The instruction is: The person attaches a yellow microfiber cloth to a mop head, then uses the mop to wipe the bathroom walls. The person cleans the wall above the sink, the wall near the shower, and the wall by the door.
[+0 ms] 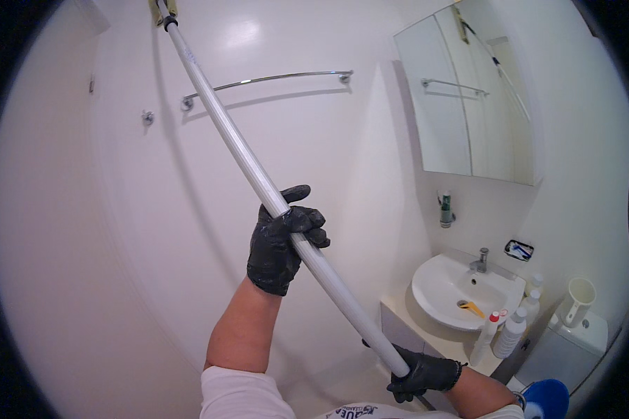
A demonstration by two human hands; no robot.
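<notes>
A long metal extension pole (230, 128) runs slantwise from the lower right up to the top left. My left hand (285, 241), in a black glove, is closed around its middle. Also gloved in black, my right hand (422, 369) grips the pole's lower end. At the far end, a yellowish pad or cloth head (162, 13) lies at the wall's upper part, partly cut off by the picture's edge. The mirror cabinet (477, 105) reflects the pole and its head.
A chrome towel rail (283, 77) and a hook (148, 118) stick out from the wall. At right are a washbasin (451, 277) holding a yellow tool (472, 309), several bottles (511, 332), a toilet tank (566, 351) with a white jug (579, 298), and a blue object (548, 395).
</notes>
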